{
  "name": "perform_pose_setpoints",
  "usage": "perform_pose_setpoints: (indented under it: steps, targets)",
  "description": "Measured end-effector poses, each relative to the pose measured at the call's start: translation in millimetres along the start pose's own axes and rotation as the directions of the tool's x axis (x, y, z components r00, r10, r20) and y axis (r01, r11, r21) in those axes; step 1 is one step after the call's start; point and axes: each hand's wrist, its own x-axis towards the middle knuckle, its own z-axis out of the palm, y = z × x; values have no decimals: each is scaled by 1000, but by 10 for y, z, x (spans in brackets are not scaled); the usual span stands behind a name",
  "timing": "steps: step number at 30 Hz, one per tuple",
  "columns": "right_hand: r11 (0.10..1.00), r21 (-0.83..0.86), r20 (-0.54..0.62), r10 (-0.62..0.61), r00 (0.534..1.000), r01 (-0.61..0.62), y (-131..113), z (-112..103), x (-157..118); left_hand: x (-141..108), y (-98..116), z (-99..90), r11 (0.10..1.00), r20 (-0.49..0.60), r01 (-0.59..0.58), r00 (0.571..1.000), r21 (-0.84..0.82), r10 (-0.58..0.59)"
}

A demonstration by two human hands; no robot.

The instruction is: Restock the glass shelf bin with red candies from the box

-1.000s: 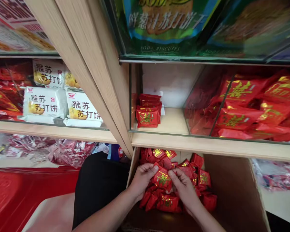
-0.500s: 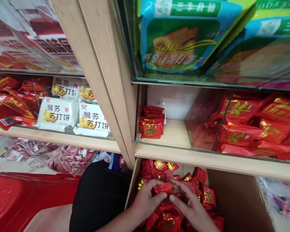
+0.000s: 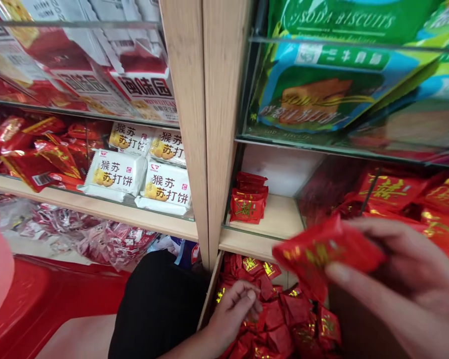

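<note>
In my right hand (image 3: 404, 284) is a red packet with gold print (image 3: 329, 249), gripped between thumb and fingers and raised in front of the shelf. My left hand (image 3: 235, 311) is over the drawer, its fingers loosely curled and no packet visible in it. Beneath it, many red packets (image 3: 277, 319) fill the drawer. A short row of the same red packets (image 3: 249, 204) stands upright in the left corner of the shelf compartment (image 3: 282, 214) above.
Glass dividers and a wooden post (image 3: 205, 119) separate the shelves. White biscuit packets (image 3: 114, 174) are on the left shelf, and green soda biscuit bags (image 3: 318, 94) on the upper right one. A red plastic surface (image 3: 52, 294) is at the lower left, beside a black-clothed knee (image 3: 157, 304).
My right hand has parted from my left and risen rightward, carrying the red packet out of the drawer. My left hand has let go of it. The view has shifted slightly.
</note>
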Motion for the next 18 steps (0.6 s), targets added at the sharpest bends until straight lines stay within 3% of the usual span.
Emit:
perform_pose_setpoints:
  steps: [3,8,10,14,18]
  targets:
    - [999,54,32,0,999,-2,-113,217,461,-27,-32,25,998,48,13,999,58,-16]
    - [989,-78,239,139,961,-123,131,612,836,-36,-75,22,993,85,37,995,114,-47]
    - [973,-196,341,185,922,-123,211,642,881,-25,-82,16,988,106,41,993,147,-57]
    - [916,-402,471,188,862,20,249,581,950,1,-103,16,977,127,88,985,195,-114]
    - [908,-417,569,218,793,50,269,609,992,23,-156,31,973,137,113,980,202,-142]
